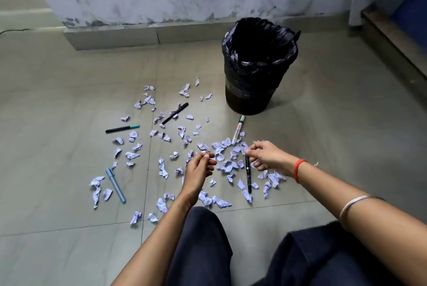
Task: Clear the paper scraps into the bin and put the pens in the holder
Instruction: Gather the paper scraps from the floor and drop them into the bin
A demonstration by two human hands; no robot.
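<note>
Several crumpled white paper scraps (161, 168) lie scattered over the grey tile floor. Among them are a black pen (175, 113), a black pen with a teal cap (122, 128), a white marker with a green cap (238, 129), a light blue pen (115, 185) and a dark pen (248, 175). A black bin (249, 96) with a black liner stands upright behind the scraps. My left hand (198, 170) hovers over the scraps with its fingertips curled together; what it holds is unclear. My right hand (265, 156) pinches a scrap beside the dark pen. No pen holder is in view.
A scuffed concrete step and wall (161, 8) run along the back. A wooden frame (392, 38) borders the far right. My knees in dark trousers (203, 251) fill the bottom of the view. A cable (13, 31) lies at the far left.
</note>
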